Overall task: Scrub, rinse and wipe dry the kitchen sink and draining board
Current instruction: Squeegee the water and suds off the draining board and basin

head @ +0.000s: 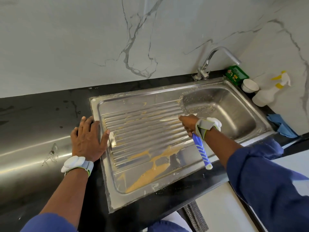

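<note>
1. At far left, the left hand (88,138) lay flat with fingers spread, holding nothing, resting on the dark table (41,108) and the left rim of the draining board (143,128).
2. Tan smears streaked the ribbed board and pooled near its front edge.
3. Right of centre, the right hand (189,123) gripped a blue-and-white brush handle (201,149) over the board, just beside the sink bowl (225,113).
4. Behind the bowl stood the tap (215,59); further right sat a green box (236,74), a white cup (250,85), a spray bottle (270,92) and a blue cloth (282,126).

The head of the brush (201,150) is blurred past the right hand (188,123), bristles indistinct
</note>
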### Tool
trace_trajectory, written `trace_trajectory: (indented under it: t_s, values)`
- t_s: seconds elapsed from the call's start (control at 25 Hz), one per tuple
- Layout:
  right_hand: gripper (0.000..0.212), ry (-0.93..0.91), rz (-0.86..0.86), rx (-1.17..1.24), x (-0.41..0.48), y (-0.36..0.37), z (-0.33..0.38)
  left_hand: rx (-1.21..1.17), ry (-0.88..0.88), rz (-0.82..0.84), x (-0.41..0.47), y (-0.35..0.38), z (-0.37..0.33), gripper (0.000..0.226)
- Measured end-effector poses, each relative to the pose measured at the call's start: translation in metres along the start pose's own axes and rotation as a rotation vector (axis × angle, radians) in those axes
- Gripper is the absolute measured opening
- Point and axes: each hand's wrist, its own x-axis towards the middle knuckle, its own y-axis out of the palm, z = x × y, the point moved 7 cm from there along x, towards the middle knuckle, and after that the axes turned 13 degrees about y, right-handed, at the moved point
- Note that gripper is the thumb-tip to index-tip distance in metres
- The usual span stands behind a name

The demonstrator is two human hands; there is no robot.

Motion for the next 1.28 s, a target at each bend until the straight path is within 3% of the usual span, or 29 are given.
trace_trajectory:
  t_s: [0.2,0.4,0.48,0.56,0.76,0.88,1.28]
  values:
    - [0.044,0.04,0.017,-0.065,0.045,0.013,0.015,0.01,-0.005,0.014,0.002,0.004,0.003,0.065]
    - [0.06,0.004,-0.154,-0.347,0.05,0.023,0.007,0.018,-0.015,0.049,0.006,0.008,0.005,0.07]
    - [0.063,-0.12,-0.363,-0.327,0.037,0.021,0.009,0.001,-0.02,0.048,0.006,0.009,0.006,0.073]
    - [0.056,-0.324,-0.443,-0.32,0.02,0.023,0.01,0.004,-0.026,0.042,0.007,0.009,0.008,0.074]
    - [0.04,-0.481,-0.448,-0.38,0.018,0.01,0.019,0.014,-0.027,0.059,0.008,0.01,0.008,0.073]
    - [0.044,-0.534,-0.453,-0.612,0.013,0.019,0.029,0.021,-0.027,0.058,0.007,0.01,0.008,0.072]
    - [0.049,-0.481,-0.374,-0.907,-0.002,0.029,0.001,0.009,-0.053,0.047,0.005,0.008,0.011,0.071]
